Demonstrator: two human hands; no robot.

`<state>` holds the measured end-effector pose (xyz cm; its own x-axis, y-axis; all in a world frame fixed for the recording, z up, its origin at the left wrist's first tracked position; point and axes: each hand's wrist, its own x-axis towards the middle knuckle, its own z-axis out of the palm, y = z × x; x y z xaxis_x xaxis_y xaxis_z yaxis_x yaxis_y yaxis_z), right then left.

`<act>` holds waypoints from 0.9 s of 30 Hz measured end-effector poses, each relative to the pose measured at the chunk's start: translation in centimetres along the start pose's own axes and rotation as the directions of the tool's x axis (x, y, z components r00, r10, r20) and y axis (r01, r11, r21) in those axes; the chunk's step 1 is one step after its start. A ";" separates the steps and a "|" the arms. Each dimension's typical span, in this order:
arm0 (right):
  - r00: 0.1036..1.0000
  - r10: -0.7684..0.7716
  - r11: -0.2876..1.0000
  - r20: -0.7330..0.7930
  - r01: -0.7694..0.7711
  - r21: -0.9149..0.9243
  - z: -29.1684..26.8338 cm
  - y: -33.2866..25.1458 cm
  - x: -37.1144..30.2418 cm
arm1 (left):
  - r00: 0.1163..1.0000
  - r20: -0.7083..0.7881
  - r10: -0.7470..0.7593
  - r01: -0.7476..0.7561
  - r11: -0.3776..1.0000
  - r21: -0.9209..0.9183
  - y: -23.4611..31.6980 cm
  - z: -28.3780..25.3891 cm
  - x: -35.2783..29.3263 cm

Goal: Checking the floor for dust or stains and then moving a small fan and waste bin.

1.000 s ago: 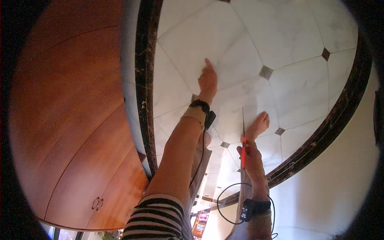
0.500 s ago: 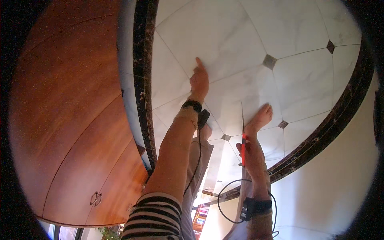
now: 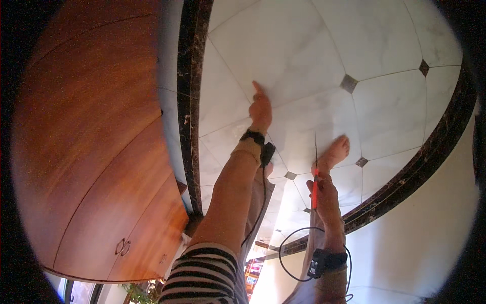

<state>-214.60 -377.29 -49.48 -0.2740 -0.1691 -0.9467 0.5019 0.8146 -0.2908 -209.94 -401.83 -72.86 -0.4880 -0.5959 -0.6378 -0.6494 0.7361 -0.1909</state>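
My left hand (image 3: pixel 260 109) reaches out over the pale tiled floor (image 3: pixel 288 55). Its index finger points forward and the other fingers are curled in, with nothing visible in them. Whether the fingertip touches a tile I cannot tell. Lower and to the right, my right hand (image 3: pixel 325 191) is closed around a tool with a red handle (image 3: pixel 315 191). A long, thin, dark shaft or blade (image 3: pixel 316 148) sticks up from the handle and narrows to a point. Its exact kind is unclear. My bare right foot (image 3: pixel 336 153) stands just beyond this hand.
Wooden cabinet doors (image 3: pixel 101 167) fill the left side. Dark stone borders (image 3: pixel 190 76) edge the floor on both sides, with a pale wall (image 3: pixel 400 243) at the right. Each wrist wears a black strapped device (image 3: pixel 324 262) with a cable. A plant (image 3: pixel 142 292) shows at the bottom.
The view has shifted slightly, so both hands appear a little lower and farther right. My left hand keeps its pointing shape, and the red-handled tool stays in my right hand.
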 end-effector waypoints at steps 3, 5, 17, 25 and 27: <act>0.983 0.169 0.982 0.078 -0.174 0.070 -1.1 -0.7 -0.3 | 0.995 -0.099 -0.001 0.003 1.000 0.018 -1.8 0.8 -1.3; 0.996 0.066 0.996 0.053 -0.070 0.064 -0.1 0.2 -0.3 | 0.984 -0.177 -0.009 0.027 0.994 0.102 -5.6 1.6 -0.3; 0.999 0.036 0.993 0.008 -0.034 -0.112 1.0 -0.6 -0.6 | 0.992 -0.087 -0.091 0.076 0.984 -0.161 -11.8 2.2 0.5; 0.999 0.028 0.996 0.045 -0.024 -0.089 2.5 0.5 -0.1 | 0.921 0.170 -0.351 0.322 0.439 -0.839 -9.4 4.4 3.1; 0.996 0.075 0.997 0.040 -0.074 -0.016 2.0 -0.4 -0.8 | 0.950 0.236 -0.203 0.255 0.075 -0.964 -6.7 4.0 1.4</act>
<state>-212.93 -378.59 -48.90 -0.2024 -0.1299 -0.9706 0.5074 0.8338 -0.2174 -203.99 -406.33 -75.45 -0.1943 -0.6397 -0.7436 -0.7354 -0.4067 0.5421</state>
